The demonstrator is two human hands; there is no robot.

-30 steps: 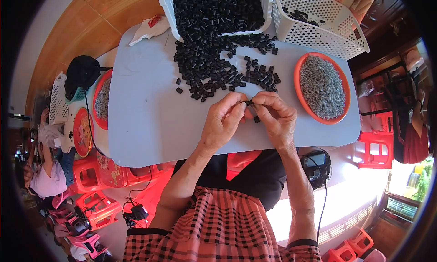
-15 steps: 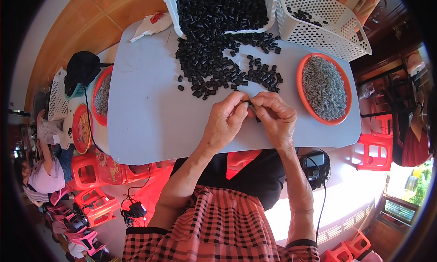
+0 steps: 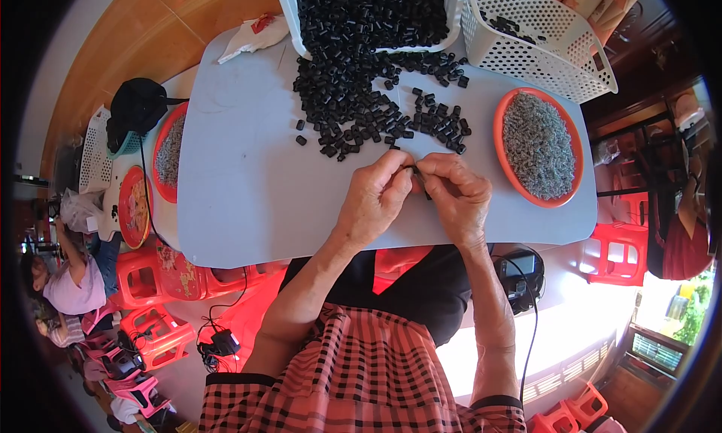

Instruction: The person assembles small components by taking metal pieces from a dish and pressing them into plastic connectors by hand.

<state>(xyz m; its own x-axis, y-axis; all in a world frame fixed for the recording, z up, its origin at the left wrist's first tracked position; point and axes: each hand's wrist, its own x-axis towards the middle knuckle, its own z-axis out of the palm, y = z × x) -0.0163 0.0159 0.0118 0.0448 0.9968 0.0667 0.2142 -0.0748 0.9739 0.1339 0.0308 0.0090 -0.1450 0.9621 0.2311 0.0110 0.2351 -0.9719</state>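
Observation:
My left hand and my right hand meet above the near part of the grey-blue table. Their fingertips pinch a small black plastic part between them, mostly covered by thumbs and fingers. A dark bit also shows under my right fingers; I cannot tell whether it is a second part. Just beyond my hands spreads a pile of loose black plastic parts. To the right of my right hand stands an orange-red bowl heaped with small greyish, shiny pieces.
A white tub full of black parts stands at the far edge. Beside it is a white perforated basket with a few parts inside. Crumpled white packaging lies far left. Red stools and another person are off to the left.
My hands stay pinched together in nearly the same place, with only slight finger movement. The view has shifted a little. At the left, the other person's head and arm have moved.

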